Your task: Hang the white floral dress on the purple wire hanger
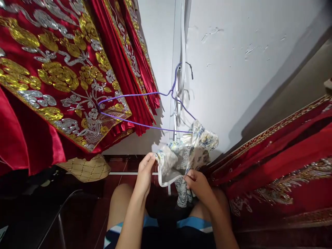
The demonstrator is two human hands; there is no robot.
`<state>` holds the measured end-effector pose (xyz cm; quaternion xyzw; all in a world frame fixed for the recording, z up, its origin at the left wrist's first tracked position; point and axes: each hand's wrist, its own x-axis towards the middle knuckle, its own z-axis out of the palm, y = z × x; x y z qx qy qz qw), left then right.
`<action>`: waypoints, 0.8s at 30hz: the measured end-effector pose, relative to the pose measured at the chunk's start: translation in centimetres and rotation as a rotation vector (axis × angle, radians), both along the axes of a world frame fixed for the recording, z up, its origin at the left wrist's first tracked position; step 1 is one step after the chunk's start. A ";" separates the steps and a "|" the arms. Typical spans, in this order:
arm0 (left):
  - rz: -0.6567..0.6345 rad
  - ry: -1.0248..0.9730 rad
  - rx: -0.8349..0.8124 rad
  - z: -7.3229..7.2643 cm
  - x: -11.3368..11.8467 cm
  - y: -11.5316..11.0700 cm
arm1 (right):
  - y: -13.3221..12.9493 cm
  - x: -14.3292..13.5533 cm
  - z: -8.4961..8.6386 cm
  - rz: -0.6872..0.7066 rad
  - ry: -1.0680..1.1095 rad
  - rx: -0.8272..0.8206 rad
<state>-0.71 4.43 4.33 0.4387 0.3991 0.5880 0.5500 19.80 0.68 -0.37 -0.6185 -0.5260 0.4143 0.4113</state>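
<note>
"While both hands are at work on the cloth, where exactly is it?"

"Mid-scene, just beyond the person's knees (121, 199): a pale floral garment (168, 162), hanging from the right end of a purple hanger (171, 91)."

"And the left hand (147, 167)?"

"It pinches the garment's left edge between thumb and fingers."

"The right hand (195, 180)?"

"That one grips the near edge, by the white trim, with thumb and fingers closed on the fabric. Between the two hands the edge is spread, dipping a little toward the person."

"What about the hanger's other end?"

"The left end is bare of the garment and shows in front of a red embroidered cloth (62, 76) (gold and silver motifs all over it). At the far side, the hook stands against a white strap (183, 45); how it is caught there, one cannot tell."

"Anything else around?"

"More red fabric (280, 173) on the right, with beaded trim; a white wall (233, 52) on the far side; and a tan woven item (88, 169) under the cloth on the left."
</note>
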 end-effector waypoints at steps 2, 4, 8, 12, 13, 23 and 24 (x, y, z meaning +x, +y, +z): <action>-0.111 -0.020 0.040 1.4 1.0 -1.2 | -0.4 0.0 0.5 0.021 -0.036 0.026; -0.224 0.039 0.070 2.6 2.3 -2.4 | -0.8 -0.3 1.9 0.122 -0.003 0.090; -0.374 0.244 0.239 4.1 4.4 -3.8 | -1.5 -1.8 5.2 0.360 0.182 0.183; -0.370 0.397 0.344 4.5 4.5 -3.4 | -1.7 -2.5 6.2 0.303 0.418 0.068; -0.429 0.410 0.331 4.4 4.1 -3.1 | -1.7 -2.2 6.3 0.298 0.486 0.003; -0.727 1.043 0.203 -0.8 -3.2 -2.2 | -1.3 7.6 10.4 0.167 0.219 0.044; -0.681 1.081 0.204 -0.8 -4.2 -2.0 | -0.8 8.3 10.7 0.127 0.112 0.121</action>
